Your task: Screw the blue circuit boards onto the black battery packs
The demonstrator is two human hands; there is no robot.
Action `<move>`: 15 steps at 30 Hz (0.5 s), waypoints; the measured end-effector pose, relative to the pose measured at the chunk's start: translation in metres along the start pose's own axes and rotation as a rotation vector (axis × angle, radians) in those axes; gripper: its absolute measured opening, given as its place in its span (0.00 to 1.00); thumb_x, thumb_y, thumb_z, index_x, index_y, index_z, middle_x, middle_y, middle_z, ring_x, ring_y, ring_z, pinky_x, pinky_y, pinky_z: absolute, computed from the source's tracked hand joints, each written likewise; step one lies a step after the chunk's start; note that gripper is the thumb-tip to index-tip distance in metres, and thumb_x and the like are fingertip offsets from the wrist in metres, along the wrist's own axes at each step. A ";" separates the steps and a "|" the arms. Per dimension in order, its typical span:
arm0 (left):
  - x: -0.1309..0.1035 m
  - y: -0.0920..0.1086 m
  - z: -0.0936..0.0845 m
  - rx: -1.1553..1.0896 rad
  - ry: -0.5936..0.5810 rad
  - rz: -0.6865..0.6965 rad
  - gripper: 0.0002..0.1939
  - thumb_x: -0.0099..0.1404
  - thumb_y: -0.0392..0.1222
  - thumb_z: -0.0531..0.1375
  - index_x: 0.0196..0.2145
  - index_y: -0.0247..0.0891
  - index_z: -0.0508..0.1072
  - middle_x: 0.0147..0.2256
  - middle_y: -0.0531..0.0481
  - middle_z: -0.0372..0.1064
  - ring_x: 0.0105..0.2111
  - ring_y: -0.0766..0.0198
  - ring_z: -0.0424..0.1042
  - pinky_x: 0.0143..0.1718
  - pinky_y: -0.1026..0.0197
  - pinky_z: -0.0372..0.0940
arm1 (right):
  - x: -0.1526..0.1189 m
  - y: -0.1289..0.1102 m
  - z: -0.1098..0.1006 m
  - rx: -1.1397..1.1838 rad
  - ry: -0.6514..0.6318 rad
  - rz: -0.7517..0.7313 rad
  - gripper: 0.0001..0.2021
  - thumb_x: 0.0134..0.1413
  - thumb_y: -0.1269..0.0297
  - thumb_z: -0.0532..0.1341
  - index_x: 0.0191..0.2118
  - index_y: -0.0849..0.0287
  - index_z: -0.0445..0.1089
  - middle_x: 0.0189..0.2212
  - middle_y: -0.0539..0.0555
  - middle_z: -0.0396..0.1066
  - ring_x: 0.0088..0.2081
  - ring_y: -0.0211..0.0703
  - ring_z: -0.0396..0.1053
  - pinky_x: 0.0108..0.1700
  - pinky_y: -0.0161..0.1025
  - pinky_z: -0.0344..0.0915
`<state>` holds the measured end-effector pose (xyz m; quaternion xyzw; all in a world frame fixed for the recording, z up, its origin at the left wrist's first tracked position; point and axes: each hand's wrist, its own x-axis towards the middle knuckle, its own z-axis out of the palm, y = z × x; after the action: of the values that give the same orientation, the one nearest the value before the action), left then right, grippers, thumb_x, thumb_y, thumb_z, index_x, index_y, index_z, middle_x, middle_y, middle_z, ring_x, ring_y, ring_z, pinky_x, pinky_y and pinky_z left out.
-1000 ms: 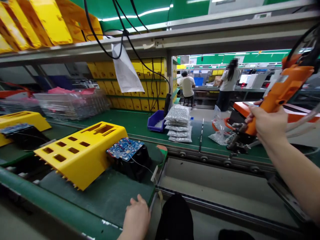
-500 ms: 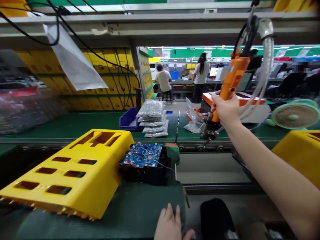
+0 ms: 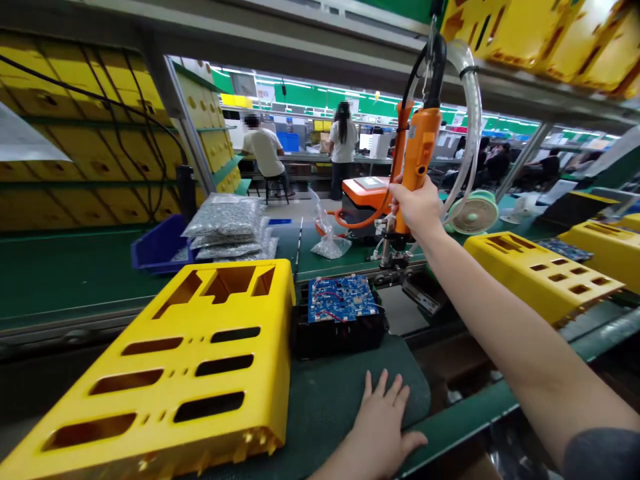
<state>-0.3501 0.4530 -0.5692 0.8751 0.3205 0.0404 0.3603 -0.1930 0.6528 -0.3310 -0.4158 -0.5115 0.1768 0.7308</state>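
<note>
Right hand (image 3: 417,205) grips orange electric screwdriver (image 3: 419,150), far side; left hand (image 3: 380,427), fingers wide, near side over green mat (image 3: 323,393). Blue circuit board (image 3: 343,298) right of yellow housing (image 3: 193,350). Probably tool positioning; next calls for steady control.

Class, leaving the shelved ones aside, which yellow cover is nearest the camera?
The cover at lower left, just left of the central blue board; the other covers sit farther back, at the right.

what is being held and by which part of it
The right hand holds the orange tool around its lower body; the left hand holds nothing.
</note>
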 end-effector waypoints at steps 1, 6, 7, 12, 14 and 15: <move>0.008 0.004 0.002 0.008 -0.007 0.010 0.38 0.62 0.66 0.43 0.62 0.40 0.53 0.64 0.44 0.43 0.65 0.48 0.35 0.63 0.36 0.28 | 0.002 -0.001 -0.006 -0.018 0.002 -0.002 0.09 0.40 0.72 0.61 0.31 0.57 0.62 0.13 0.41 0.61 0.12 0.33 0.59 0.14 0.32 0.58; 0.031 0.014 0.009 0.086 -0.007 0.048 0.37 0.63 0.64 0.45 0.61 0.38 0.56 0.64 0.41 0.45 0.64 0.45 0.40 0.63 0.35 0.34 | 0.007 -0.006 -0.032 -0.074 0.014 0.000 0.10 0.40 0.70 0.62 0.31 0.58 0.61 0.14 0.42 0.61 0.13 0.34 0.59 0.15 0.33 0.58; 0.029 0.016 0.008 0.109 0.015 0.051 0.36 0.63 0.63 0.47 0.60 0.38 0.57 0.63 0.40 0.48 0.64 0.45 0.44 0.63 0.36 0.40 | 0.007 -0.007 -0.034 -0.079 0.013 0.000 0.10 0.40 0.70 0.62 0.31 0.58 0.61 0.14 0.42 0.61 0.13 0.34 0.59 0.15 0.33 0.58; -0.030 0.030 -0.033 0.408 0.497 0.307 0.21 0.64 0.45 0.54 0.54 0.41 0.66 0.56 0.47 0.63 0.57 0.59 0.60 0.56 0.57 0.61 | 0.003 -0.010 -0.035 -0.033 -0.024 0.007 0.09 0.41 0.70 0.62 0.31 0.57 0.62 0.15 0.43 0.60 0.13 0.34 0.59 0.14 0.34 0.57; -0.068 0.030 -0.063 0.576 0.834 0.310 0.22 0.61 0.38 0.59 0.53 0.39 0.66 0.53 0.47 0.66 0.56 0.61 0.61 0.55 0.59 0.60 | 0.002 -0.010 -0.031 -0.014 -0.031 0.009 0.09 0.41 0.71 0.62 0.31 0.57 0.62 0.15 0.42 0.60 0.13 0.33 0.58 0.14 0.34 0.57; -0.086 0.028 -0.076 0.627 0.959 0.215 0.23 0.59 0.37 0.60 0.53 0.40 0.66 0.51 0.47 0.67 0.55 0.59 0.62 0.55 0.57 0.59 | 0.001 -0.010 -0.029 -0.010 -0.029 0.014 0.09 0.41 0.72 0.62 0.30 0.57 0.62 0.14 0.43 0.60 0.13 0.33 0.58 0.14 0.34 0.56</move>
<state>-0.4267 0.4333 -0.4807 0.8513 0.3541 0.3718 -0.1076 -0.1680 0.6356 -0.3265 -0.4205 -0.5200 0.1853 0.7200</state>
